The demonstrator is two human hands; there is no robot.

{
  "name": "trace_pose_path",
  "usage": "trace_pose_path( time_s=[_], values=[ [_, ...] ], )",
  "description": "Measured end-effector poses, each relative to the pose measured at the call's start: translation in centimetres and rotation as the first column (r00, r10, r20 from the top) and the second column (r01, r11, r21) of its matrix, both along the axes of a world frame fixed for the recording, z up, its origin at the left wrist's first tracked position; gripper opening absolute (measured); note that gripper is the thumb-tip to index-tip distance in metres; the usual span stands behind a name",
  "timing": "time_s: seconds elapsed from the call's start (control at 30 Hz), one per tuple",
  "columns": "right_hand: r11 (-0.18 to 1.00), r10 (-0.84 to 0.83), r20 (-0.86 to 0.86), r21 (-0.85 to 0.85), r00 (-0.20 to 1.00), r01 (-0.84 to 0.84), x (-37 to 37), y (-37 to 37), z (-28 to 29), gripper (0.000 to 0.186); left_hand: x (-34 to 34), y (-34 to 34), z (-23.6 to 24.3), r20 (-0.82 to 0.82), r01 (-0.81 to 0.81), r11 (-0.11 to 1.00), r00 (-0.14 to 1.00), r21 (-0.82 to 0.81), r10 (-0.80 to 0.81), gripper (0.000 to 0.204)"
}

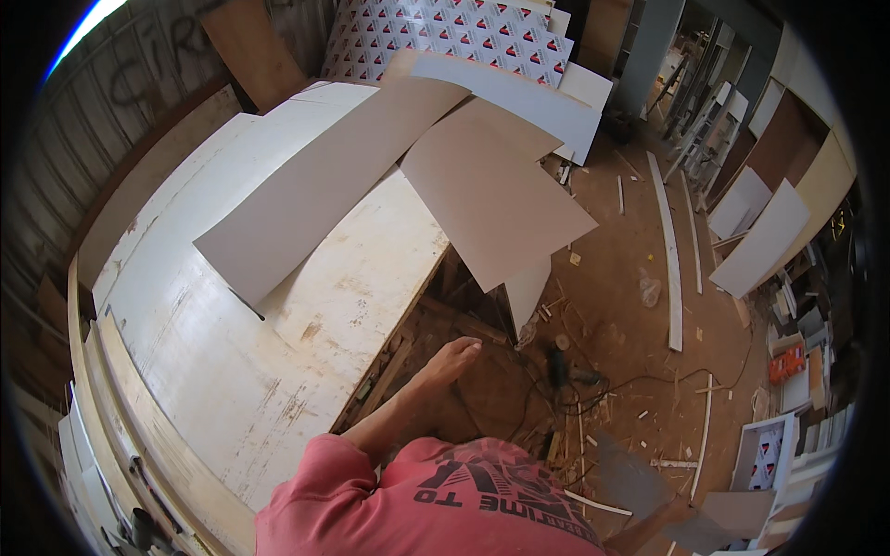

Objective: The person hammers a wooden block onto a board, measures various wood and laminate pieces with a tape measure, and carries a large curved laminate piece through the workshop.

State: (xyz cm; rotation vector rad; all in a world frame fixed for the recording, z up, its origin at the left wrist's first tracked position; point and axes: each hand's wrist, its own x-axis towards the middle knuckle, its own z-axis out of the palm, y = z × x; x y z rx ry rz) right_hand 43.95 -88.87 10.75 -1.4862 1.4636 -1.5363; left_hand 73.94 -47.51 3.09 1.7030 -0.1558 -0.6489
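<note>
The left hand (pixel 451 357) hangs empty, fingers loosely curled together, just past the edge of the big white worktable (pixel 222 371). Below it lies the dirt floor, and a power tool (pixel 567 368) with its black cable sits near, to the hand's right. Pale laminate sheets (pixel 389 176) lie on the table well above the hand. The right hand is out of view.

Left hand (pixel 451 357) hangs over open floor past the worktable (pixel 232 371) edge. At twelve o'clock, overhanging white boards (pixel 491 199) block the way up. At three, a power tool (pixel 565 366) and its cable crowd the ground. Nine o'clock: bare tabletop, free passage.
</note>
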Motion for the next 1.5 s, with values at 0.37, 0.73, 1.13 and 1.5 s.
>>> trace_pose_path(
  time_s=[0.37,0.73,1.13,1.5],
  values=[
    [0.462,0.099,-0.662,-0.630,0.743,-0.624,26.4,-1.7,15.8,0.028,4.9,-2.7,3.9,0.131,0.066,0.989,0.990,-0.135,-0.048,0.048],
    [-0.320,0.130,-0.991,0.001,-0.045,-0.947,57.1,13.1,-5.8,0.032,13.8,2.3,1.9,-0.119,-0.686,0.646,0.711,-0.335,0.693,0.052],
    [-0.438,0.213,-0.931,0.182,-0.298,-0.880,61.7,10.4,-9.5,0.049,19.8,19.5,-9.2,-0.393,-0.861,-0.352,-0.199,-0.368,0.898,0.050],
    [-0.420,0.624,-0.584,0.308,-0.519,-0.853,55.3,6.9,-5.9,0.045,26.1,25.5,-9.8,-0.519,-0.695,-0.618,-0.398,-0.368,0.756,0.039]
  ],
)
